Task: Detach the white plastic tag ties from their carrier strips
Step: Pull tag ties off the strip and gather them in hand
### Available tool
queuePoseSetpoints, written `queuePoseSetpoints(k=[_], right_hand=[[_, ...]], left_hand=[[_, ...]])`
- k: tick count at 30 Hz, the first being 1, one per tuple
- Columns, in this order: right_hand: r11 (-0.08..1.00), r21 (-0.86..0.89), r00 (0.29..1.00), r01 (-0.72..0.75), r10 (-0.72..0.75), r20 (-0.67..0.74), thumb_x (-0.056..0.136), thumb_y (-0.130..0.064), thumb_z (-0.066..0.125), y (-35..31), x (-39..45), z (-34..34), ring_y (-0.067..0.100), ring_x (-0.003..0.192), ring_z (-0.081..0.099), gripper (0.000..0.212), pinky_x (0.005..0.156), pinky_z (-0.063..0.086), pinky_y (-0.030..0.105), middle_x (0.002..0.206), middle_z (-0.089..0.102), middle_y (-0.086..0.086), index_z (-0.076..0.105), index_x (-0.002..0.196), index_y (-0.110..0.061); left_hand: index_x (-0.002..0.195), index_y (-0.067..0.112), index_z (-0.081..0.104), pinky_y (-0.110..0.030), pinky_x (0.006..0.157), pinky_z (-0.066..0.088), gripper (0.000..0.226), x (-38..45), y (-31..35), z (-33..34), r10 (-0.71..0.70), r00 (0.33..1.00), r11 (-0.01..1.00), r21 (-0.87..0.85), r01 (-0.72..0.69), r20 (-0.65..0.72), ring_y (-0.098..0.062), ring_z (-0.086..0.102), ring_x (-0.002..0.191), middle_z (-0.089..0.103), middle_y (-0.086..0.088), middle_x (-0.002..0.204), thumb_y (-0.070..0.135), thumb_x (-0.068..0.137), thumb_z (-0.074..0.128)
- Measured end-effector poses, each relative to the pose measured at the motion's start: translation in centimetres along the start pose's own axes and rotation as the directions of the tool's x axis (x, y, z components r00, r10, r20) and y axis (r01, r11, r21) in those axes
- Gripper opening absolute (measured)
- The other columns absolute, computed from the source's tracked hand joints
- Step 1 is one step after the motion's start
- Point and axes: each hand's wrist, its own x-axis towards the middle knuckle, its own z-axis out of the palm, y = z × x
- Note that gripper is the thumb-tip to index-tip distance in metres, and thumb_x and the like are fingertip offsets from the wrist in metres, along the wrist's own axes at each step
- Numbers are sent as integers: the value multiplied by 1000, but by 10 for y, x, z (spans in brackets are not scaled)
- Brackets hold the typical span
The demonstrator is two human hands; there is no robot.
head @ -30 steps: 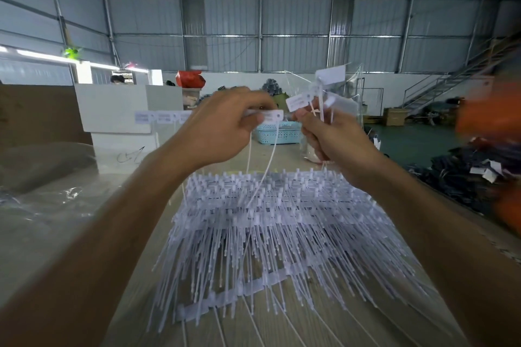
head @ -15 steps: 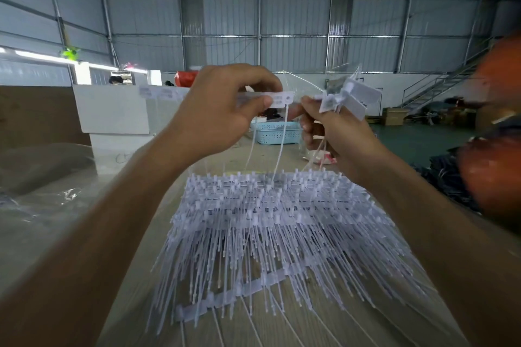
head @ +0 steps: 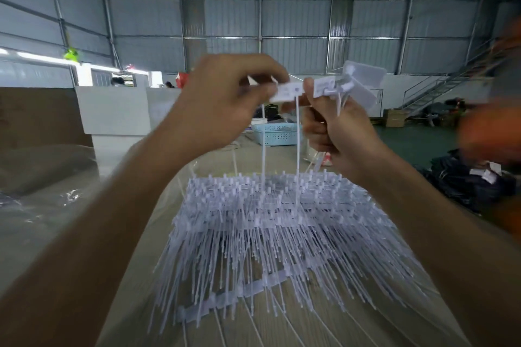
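Note:
My left hand (head: 222, 104) is raised in front of me and pinches a white carrier strip (head: 287, 91) between thumb and fingers, with two thin tie tails hanging straight down from it. My right hand (head: 338, 127) is close beside it on the right, its thumb and forefinger pinching a white tag tie (head: 322, 87) at the strip's end. The same hand grips a bundle of detached tag ties (head: 362, 82) that fans out above its fingers. Below both hands a big pile of tie strips (head: 270, 222) lies on the table.
The pile rests on a table (head: 135, 276) under clear plastic film. A light blue basket (head: 277, 135) stands at the far end. Dark garments with white tags (head: 473, 177) lie at the right, beside a blurred orange shape (head: 490, 132). White partition boxes (head: 112, 113) stand at the left.
Both hands have lifted higher and closer together. The strip in my left hand now shows less length to the left, and my right fingers have closed on the tag at its end.

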Motion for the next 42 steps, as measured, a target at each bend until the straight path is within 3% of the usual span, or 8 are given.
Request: queuePoseSetpoints(k=[4,13,18,23,32,36,39,42], right_hand=[[999,-48,999,-16,17,36,102,-43,51,1,-1,1,10,51,18,38,46,13,26,57,28,-4,42,71,-23],[938,-309,985,158,-127,119,103,-21,54,8,-7,0,-3,45,42,31,45,32,12,57,54,-15,59,74,-29],[917,-354,979,184,-137,154,102,-18,55,6,-11,1,-8,45,49,25,46,34,4,51,55,-24,63,81,-28],[960,-276,999,45,-41,19,101,-30,57,5,-8,1,4,45,34,26,46,29,19,54,44,-10,54,81,-15],[969,-227,991,100,-76,108,101,-28,57,-1,-12,4,8,47,28,25,43,23,21,59,40,-3,52,80,-15],[938,-273,965,214,-160,207,99,-17,63,-2,-14,3,-2,55,55,18,51,43,14,65,63,-15,65,84,-27],[835,-445,938,325,-225,262,96,-12,65,-3,-12,2,-2,83,65,29,68,52,12,90,71,-17,66,87,-40],[667,-593,892,452,-328,311,94,-3,65,-4,-9,3,-16,82,57,42,72,41,4,83,60,-31,54,93,-43]], left_hand=[[111,18,72,-18,67,44,20,-2,-8,19,-62,989,997,-27,66,133,9,58,67,65,19,83,10,93,67],[104,22,63,-3,59,32,19,-5,-23,28,-88,985,996,14,87,151,20,51,65,62,8,98,14,90,73],[103,23,63,-41,82,52,21,-8,-32,28,-192,966,969,190,158,175,-14,59,88,65,6,98,43,93,64],[97,22,62,-44,86,38,18,-12,-29,27,-68,996,884,465,37,50,-24,59,93,69,4,92,35,102,50],[97,21,56,-37,64,45,12,-14,-19,33,-132,990,951,276,138,-42,-27,58,74,62,3,78,28,101,48],[93,21,59,-40,68,48,19,-11,-19,33,-175,984,966,189,177,-31,-24,58,73,65,1,78,34,102,47],[88,21,60,-37,64,45,25,-10,-22,33,-190,982,970,155,189,-10,-17,51,63,58,6,68,37,103,47],[81,21,59,-32,57,33,28,-7,-24,32,-210,978,966,153,207,-1,-8,45,56,48,11,58,37,102,49]])
